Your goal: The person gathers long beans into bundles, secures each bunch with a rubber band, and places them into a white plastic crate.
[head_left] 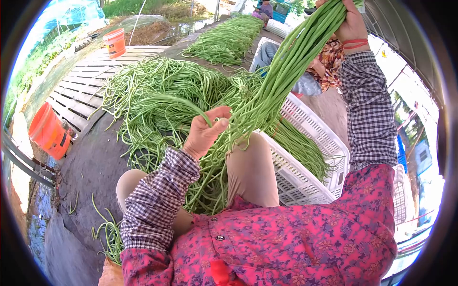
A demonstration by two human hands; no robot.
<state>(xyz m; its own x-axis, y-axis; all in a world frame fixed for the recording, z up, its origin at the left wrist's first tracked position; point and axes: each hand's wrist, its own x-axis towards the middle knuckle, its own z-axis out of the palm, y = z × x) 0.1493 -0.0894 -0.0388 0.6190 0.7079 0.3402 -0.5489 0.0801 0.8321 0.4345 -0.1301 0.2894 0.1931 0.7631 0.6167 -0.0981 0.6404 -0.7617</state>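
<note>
High at the upper right, my right hand (352,24) grips the top end of a thick bundle of long green beans (291,57), which hangs down toward my knees. My left hand (207,131) is closed, thumb against fingers, on a few long beans beside the bundle's lower end. A large tangled heap of long beans (162,90) lies in front of my legs and spills between my knees. Right of my knee, a white plastic crate (305,188) holds more long beans laid lengthwise.
Orange buckets (50,131) (114,43) stand at the left, by a slatted wooden platform (78,88). Another bean pile (226,38) lies further back. A person in a patterned top (331,59) sits behind the bundle; another person (265,10) is far back.
</note>
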